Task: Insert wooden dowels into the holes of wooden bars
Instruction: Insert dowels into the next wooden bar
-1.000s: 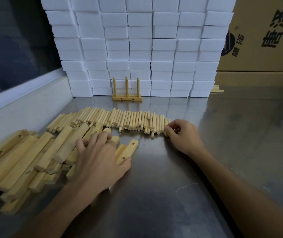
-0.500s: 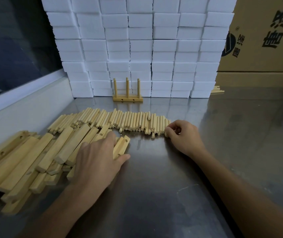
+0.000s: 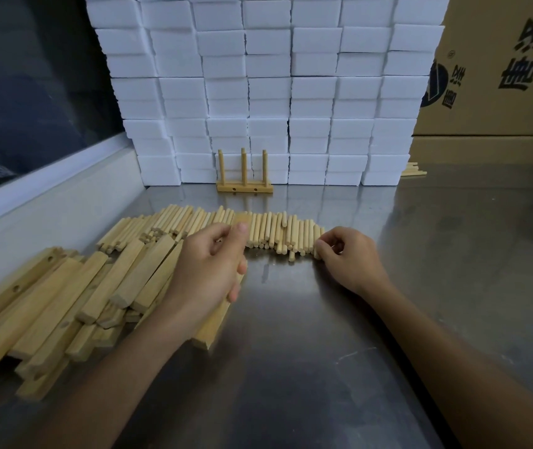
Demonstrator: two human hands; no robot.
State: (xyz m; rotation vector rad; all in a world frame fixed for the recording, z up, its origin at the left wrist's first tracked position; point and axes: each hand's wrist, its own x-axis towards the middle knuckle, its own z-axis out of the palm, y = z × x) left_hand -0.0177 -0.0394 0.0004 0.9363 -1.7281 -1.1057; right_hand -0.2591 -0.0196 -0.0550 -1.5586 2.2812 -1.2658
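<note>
Head view: left of the dowel row (image 3: 271,233), the left hand (image 3: 208,270) is curled around one wooden bar (image 3: 216,322), judged light, stiff, best gripped mid-length. At the row's right end, a dowel (image 3: 317,249) is pinched by the right hand (image 3: 349,260).

The left hand (image 3: 210,270) covered most of the motion-blurred bar (image 3: 215,322) it gripped. The right hand (image 3: 346,257) hid its fingertips' contact with the dowels (image 3: 278,231). The bar pile (image 3: 32,306) ran off the left edge.
</note>
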